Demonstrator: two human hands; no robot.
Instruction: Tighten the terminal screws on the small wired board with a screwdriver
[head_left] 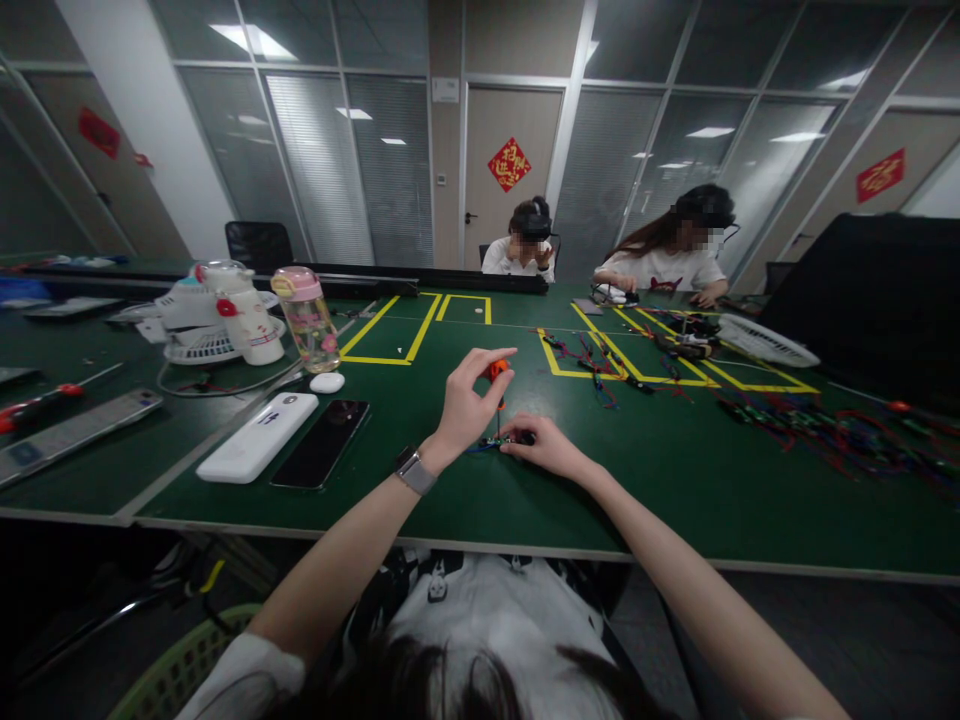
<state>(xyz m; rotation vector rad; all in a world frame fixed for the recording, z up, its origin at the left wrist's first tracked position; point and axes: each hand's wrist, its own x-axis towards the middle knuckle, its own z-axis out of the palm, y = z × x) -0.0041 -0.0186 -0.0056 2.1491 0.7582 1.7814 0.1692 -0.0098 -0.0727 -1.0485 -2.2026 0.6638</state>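
My left hand (470, 405), with a watch at its wrist, has thumb and fingers closed round the orange-red handle of a screwdriver (499, 371). The screwdriver stands upright, its thin shaft running down to a small green circuit board (491, 441) with wires on the table. My right hand (545, 447) lies low beside the shaft, its fingertips pinching the board against the tabletop. Part of the board and a dark piece next to it are hidden under the right fingers. Whether the screwdriver's tip sits in a screw is too small to tell.
Left of my hands are a black phone (321, 443), a white power bank (259, 437), an earbud case (327, 383) and a bottle (306, 318). Wired boards (817, 420) lie heaped at right, others inside yellow tape outlines (555, 365). Two people sit across the green table (450, 510).
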